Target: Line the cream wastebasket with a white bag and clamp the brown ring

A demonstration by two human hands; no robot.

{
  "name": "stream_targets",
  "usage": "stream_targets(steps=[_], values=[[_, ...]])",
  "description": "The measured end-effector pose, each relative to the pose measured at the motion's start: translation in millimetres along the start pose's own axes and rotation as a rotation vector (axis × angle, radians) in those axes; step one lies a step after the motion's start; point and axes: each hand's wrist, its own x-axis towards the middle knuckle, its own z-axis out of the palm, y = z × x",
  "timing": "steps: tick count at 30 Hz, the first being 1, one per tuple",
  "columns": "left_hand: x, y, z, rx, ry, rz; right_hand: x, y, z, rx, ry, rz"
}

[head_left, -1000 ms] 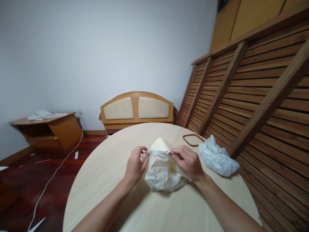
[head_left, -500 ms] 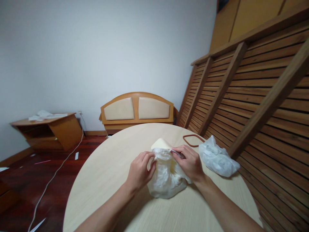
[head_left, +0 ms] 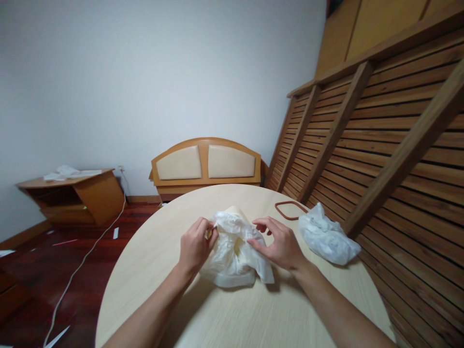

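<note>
A crumpled white plastic bag (head_left: 232, 270) lies on the round table in front of me, with something pale yellow showing inside its opening and behind its top edge. My left hand (head_left: 197, 244) pinches the bag's upper left edge between thumb and fingers. At the right side of the bag is my right hand (head_left: 281, 244), its thumb and fingers apart. The right thumb is at the plastic; whether it touches is hard to tell.
On the pale round table (head_left: 145, 270) are a brown rounded frame-like handle (head_left: 290, 211) and a second white plastic bag (head_left: 328, 237) at the right. Wooden slats (head_left: 362, 159) lean beyond it. A headboard (head_left: 206, 162) stands behind, a low cabinet (head_left: 90, 193) at left, a cable on the floor.
The bag has shifted left with my left hand, and its opening has spread. My right hand has let go of a small greyish part at the bag's top and opened its fingers.
</note>
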Motion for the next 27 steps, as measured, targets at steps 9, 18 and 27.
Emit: stream_targets(steps=[9,18,27], values=[[1.0,-9.7,3.9,0.085,0.034,0.015,-0.1,7.5,4.8,0.152,0.084,0.101],[2.1,0.8,-0.9,-0.018,0.007,0.294,3.7,15.6,4.7,0.51,0.361,0.372],[0.9,7.2,-3.2,-0.151,0.026,0.262,-0.1,50.9,27.0,0.723,0.138,0.611]])
